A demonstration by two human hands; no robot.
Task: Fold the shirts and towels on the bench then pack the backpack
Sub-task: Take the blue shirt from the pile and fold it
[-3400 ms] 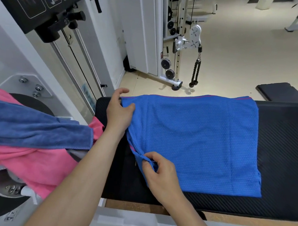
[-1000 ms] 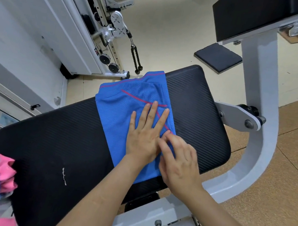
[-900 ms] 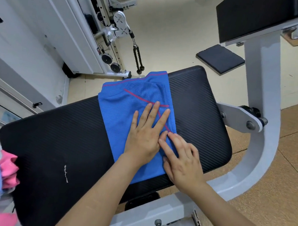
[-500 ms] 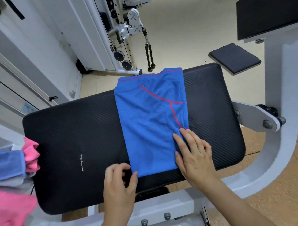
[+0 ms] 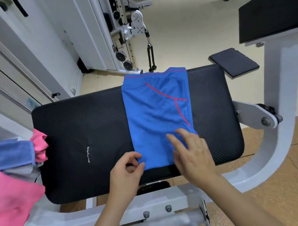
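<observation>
A blue mesh shirt (image 5: pixel 155 110) with pink seams lies folded into a long strip across the black padded bench (image 5: pixel 88 125). My left hand (image 5: pixel 128 172) pinches the strip's near left corner at the bench's front edge. My right hand (image 5: pixel 193 157) lies with straight fingers on the near right part of the strip. At the far left hang a blue towel (image 5: pixel 2 155) and pink cloth (image 5: pixel 0 197), piled off the bench's left end. No backpack is in view.
The bench's white steel frame (image 5: pixel 278 125) curves up on the right to another black pad (image 5: pixel 281 18). A cable machine with a rope handle (image 5: pixel 150 56) stands behind the bench. A dark floor mat (image 5: pixel 233 62) lies on the beige floor beyond.
My left hand has moved up from the bench's front edge and taken hold of the shirt's near corner. My right hand has shifted slightly inward across the fabric.
</observation>
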